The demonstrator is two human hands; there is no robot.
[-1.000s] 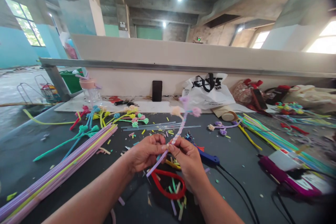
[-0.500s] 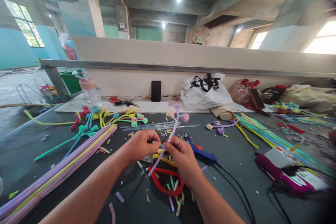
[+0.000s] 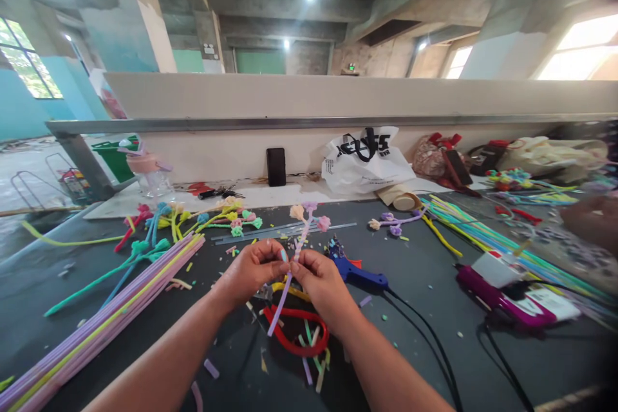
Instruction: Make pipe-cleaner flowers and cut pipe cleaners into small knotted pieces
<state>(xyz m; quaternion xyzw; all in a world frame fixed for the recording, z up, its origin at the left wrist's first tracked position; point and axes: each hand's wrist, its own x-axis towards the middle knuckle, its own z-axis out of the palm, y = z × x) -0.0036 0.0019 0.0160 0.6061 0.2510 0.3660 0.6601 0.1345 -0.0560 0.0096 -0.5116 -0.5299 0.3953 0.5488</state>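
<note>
In the head view, a purple pipe-cleaner flower stem [image 3: 279, 309] slants upward between my hands, with peach, purple and pink blooms [image 3: 309, 214] at its top. My right hand [image 3: 321, 283] pinches it at mid-length, thumb against bent fingers. Close beside, my left hand [image 3: 255, 270] is closed, its thumb and finger tips meeting at the same spot on the stem. A small light-blue bit [image 3: 284, 256] shows at the left fingertips; I cannot tell what it is. Below my hands lies a cutting tool with red and yellow handles [image 3: 294, 350], partly hidden, among cut pipe-cleaner pieces.
A blue glue gun [image 3: 364, 275] with a black cord lies right of my hands. Pipe-cleaner bundles lie left [image 3: 120, 309] and right [image 3: 463, 225]. Finished flowers [image 3: 159, 244], a phone [image 3: 276, 167], a white bag [image 3: 364, 167] and a purple device [image 3: 505, 299] are around. Another person's hand [image 3: 591, 222] shows far right.
The view has shifted, so the table things appear further left. My left fingertips have come closer to the right ones at the stem. The other person's hand has come further into view.
</note>
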